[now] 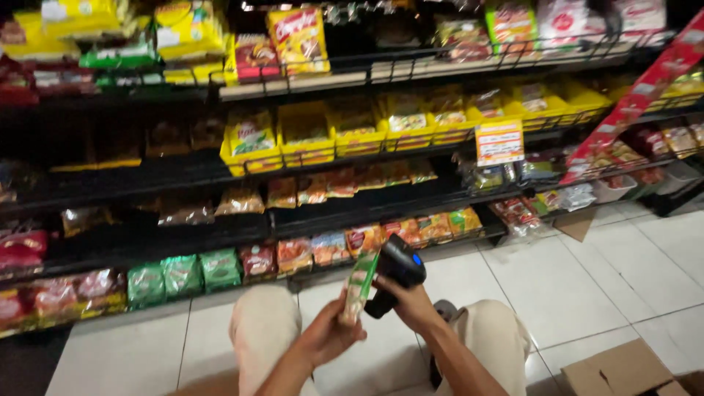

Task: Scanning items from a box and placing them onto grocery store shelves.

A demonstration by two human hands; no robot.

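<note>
Shop shelves (352, 169) packed with yellow, red and green snack bags fill the background above a white tiled floor (587, 286). Over the knees, the left hand (330, 334) has its grip closed on a slim green packet (361, 284), held upright. Just beside it, the right hand (411, 304) is wrapped around a black handheld scanner (396, 268), whose head points at the packet. Scanning would likely go best with the packet flat-faced and steady.
</note>
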